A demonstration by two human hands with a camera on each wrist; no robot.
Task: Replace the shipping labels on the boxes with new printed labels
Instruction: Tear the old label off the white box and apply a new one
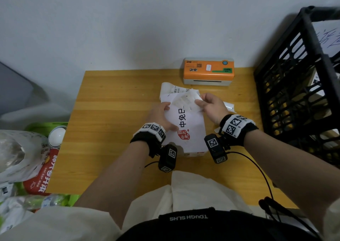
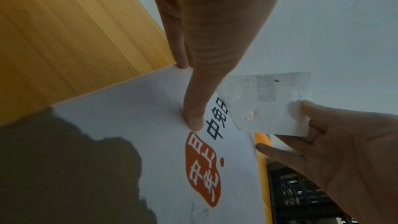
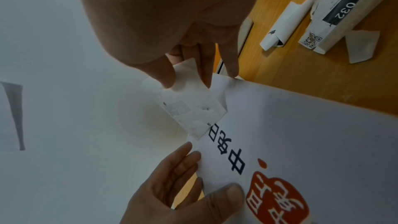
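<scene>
A white box [image 1: 189,130] with black characters and a red logo lies mid-table. My left hand [image 1: 165,113] grips its left edge, thumb [image 2: 193,117] pressed on the top face and the other fingers down the side. At the box's far end, a pale old label [image 1: 185,101] is partly peeled up, its underside showing. My right hand [image 1: 199,102] pinches the label's [image 3: 189,108] free corner between thumb and fingers. The label's [image 2: 264,103] lower edge still sticks to the box [image 2: 129,134].
An orange and white label printer [image 1: 208,70] stands at the table's back edge. Curled peeled labels [image 1: 172,89] lie behind the box, more scraps [image 3: 323,19] to its right. A black crate [image 1: 294,93] fills the right side. Bags and bottles [image 1: 27,158] crowd the left.
</scene>
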